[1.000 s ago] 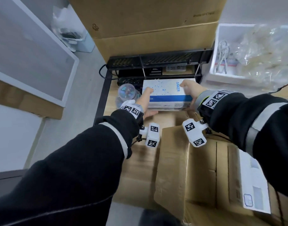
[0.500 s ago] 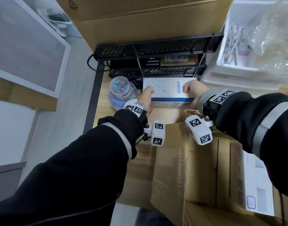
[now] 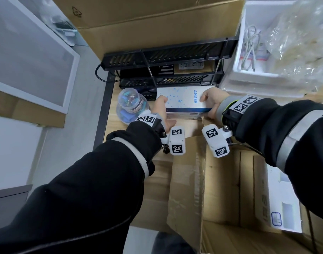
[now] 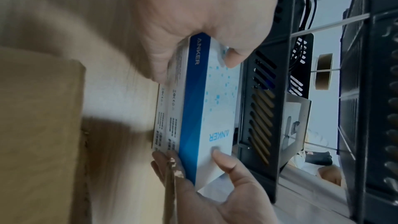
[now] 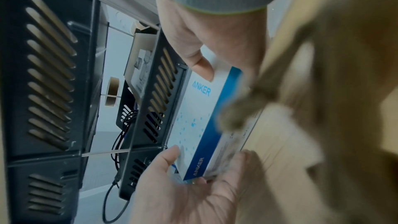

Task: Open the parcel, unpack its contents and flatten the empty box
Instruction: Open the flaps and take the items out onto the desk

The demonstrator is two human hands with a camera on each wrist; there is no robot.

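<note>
Head view: the white-and-blue product boxes (image 3: 182,105), above centre, have come lower onto the wooden desk (image 3: 186,128) — left hand (image 3: 161,111) and right hand (image 3: 211,103) clasp the ends. The open parcel (image 3: 228,189) fills the lower right.

Left wrist view: thumb on top, fingers beneath the stack.

Right wrist view: same clasp — unpacking looks nearly done.

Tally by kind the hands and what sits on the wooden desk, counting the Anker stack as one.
Hands: 2, left hand and right hand
Anker stack: 1
Jar: 1
Rack: 1
Parcel: 1
Total: 6
</note>
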